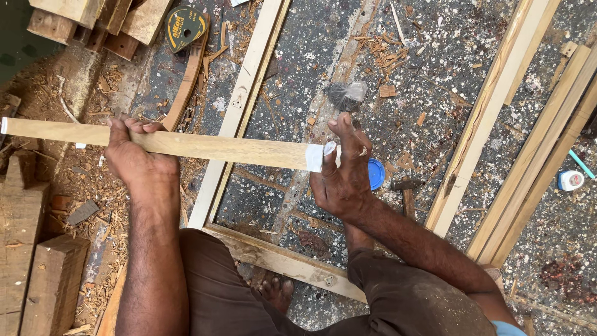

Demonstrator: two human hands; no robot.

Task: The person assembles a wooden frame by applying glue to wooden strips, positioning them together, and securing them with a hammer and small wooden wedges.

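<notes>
My left hand [134, 155] grips a long pale wooden strip [205, 148] near its left part, holding it level across the view. White glue or paste coats the strip's right end [315, 157]. My right hand [343, 171] is at that end, fingers on the white tip. Under the strip lies a pale wooden frame [239, 102] on a speckled concrete floor. A blue round lid [377, 173] shows just behind my right hand.
A hammer [405, 190] lies by the lid. More frame rails [491, 106] run diagonally at right, with a small white bottle [570, 180] beyond. Wood blocks [43, 261] sit at left, offcuts [93, 18] at top left, a small plastic bag [345, 94] and shavings on the floor.
</notes>
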